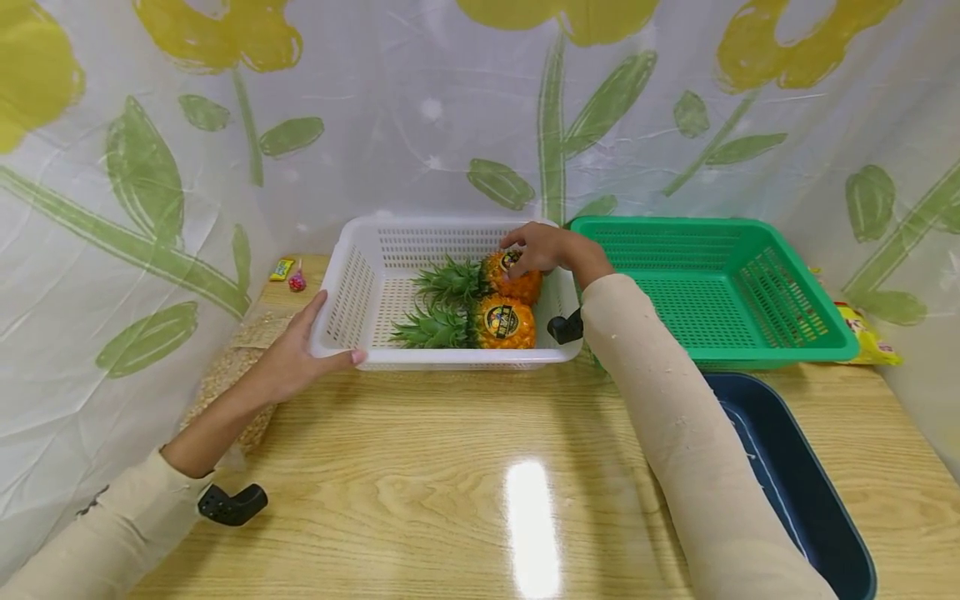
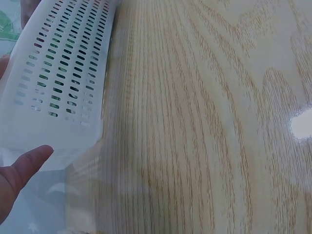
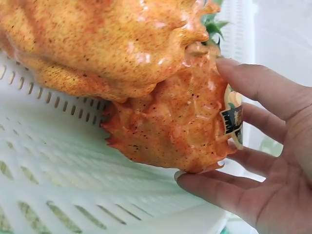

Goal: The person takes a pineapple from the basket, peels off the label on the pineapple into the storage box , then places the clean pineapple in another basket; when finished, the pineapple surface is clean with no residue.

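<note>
Two pineapples lie side by side in a white plastic basket (image 1: 448,358), their green leaf crowns toward its left side. My right hand (image 1: 553,247) reaches in over the far pineapple (image 1: 525,287). In the right wrist view, its thumb and fingers span that pineapple's labelled body, with fingertips at opposite sides. The near pineapple (image 1: 504,323) has a round dark label facing up. My left hand (image 1: 294,354) rests against the basket's front left corner, thumb out along the front rim and fingers straight along the left side. The left wrist view shows the left thumb (image 2: 33,162) at the basket's wall.
A green basket (image 1: 712,364) stands right of the white one, with a yellow packet (image 1: 862,337) beside it. Nearer lies a dark blue tray (image 1: 795,467), partly behind my right sleeve. At left are a grainy bag (image 1: 225,375) and two small wrapped sweets (image 1: 297,280).
</note>
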Motion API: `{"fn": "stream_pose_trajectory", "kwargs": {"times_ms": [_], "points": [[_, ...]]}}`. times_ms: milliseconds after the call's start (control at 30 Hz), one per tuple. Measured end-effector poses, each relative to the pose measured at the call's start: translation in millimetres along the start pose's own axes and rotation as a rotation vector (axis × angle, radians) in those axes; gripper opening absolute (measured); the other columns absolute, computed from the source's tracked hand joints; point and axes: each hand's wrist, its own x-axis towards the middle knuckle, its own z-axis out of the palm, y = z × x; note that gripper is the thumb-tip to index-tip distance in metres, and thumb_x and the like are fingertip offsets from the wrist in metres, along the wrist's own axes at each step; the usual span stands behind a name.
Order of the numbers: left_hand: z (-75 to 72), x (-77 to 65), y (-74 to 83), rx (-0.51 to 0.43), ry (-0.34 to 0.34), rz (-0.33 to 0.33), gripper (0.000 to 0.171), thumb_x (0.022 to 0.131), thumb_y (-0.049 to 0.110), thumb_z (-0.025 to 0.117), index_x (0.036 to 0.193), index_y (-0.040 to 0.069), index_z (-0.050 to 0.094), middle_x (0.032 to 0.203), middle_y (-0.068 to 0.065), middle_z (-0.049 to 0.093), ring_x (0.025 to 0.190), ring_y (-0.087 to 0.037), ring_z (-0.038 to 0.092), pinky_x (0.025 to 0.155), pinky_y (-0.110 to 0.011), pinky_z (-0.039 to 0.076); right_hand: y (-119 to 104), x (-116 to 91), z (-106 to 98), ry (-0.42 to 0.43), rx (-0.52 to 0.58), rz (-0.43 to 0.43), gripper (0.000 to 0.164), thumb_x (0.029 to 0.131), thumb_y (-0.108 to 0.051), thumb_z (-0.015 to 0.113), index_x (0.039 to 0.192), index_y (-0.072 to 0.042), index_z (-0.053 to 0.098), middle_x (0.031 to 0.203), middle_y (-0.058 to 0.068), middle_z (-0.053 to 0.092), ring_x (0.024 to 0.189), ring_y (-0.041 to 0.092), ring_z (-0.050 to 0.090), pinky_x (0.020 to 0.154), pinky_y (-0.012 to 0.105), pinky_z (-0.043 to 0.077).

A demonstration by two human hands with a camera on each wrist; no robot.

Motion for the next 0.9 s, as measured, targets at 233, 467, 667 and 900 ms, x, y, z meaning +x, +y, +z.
{"fn": "stream_pose_trajectory", "kwargs": {"times_ms": [233, 467, 667, 900], "points": [[0.0, 0.7, 0.1, -0.017, -0.004, 0.008, 0.113, 0.090, 0.023, 0.077, 0.161, 0.009, -0.009, 0.158, -0.032, 0.023, 0.134, -0.053, 0.043, 0.106, -0.064, 0.039, 1.0, 2.1, 1.4, -0.008, -0.022, 0.018, 0.069, 0.093, -0.028, 0.072, 0.154, -0.017, 0.042, 0.164, 0.010, 0.029, 0.146, 0.032, 0.035, 0.108, 0.048, 0.043], [0.3, 1.4, -0.4, -0.027, -0.010, 0.028, 0.112, 0.090, 0.020, 0.076, 0.161, 0.008, -0.010, 0.158, -0.033, 0.023, 0.135, -0.054, 0.041, 0.108, -0.065, 0.037, 0.5, 4.1, 2.1, -0.041, -0.056, 0.039, 0.075, 0.092, -0.028, 0.073, 0.157, -0.019, 0.036, 0.165, 0.009, 0.025, 0.147, 0.032, 0.033, 0.110, 0.048, 0.041], [0.9, 1.6, 0.2, -0.017, -0.006, 0.014, 0.113, 0.090, 0.022, 0.077, 0.161, 0.008, -0.010, 0.158, -0.032, 0.022, 0.135, -0.053, 0.042, 0.108, -0.065, 0.037, -0.6, 4.3, 3.2, -0.034, -0.086, 0.045, 0.080, 0.090, -0.033, 0.076, 0.157, -0.018, 0.035, 0.165, 0.010, 0.025, 0.150, 0.033, 0.027, 0.116, 0.050, 0.035], [1.4, 0.8, -1.5, -0.012, 0.004, 0.011, 0.113, 0.089, 0.023, 0.077, 0.161, 0.009, -0.009, 0.157, -0.032, 0.023, 0.134, -0.052, 0.044, 0.106, -0.064, 0.039, -0.3, 7.9, 8.0, -0.007, -0.103, 0.055, 0.083, 0.089, -0.038, 0.077, 0.157, -0.017, 0.035, 0.165, 0.010, 0.025, 0.151, 0.033, 0.026, 0.117, 0.049, 0.033]]}}
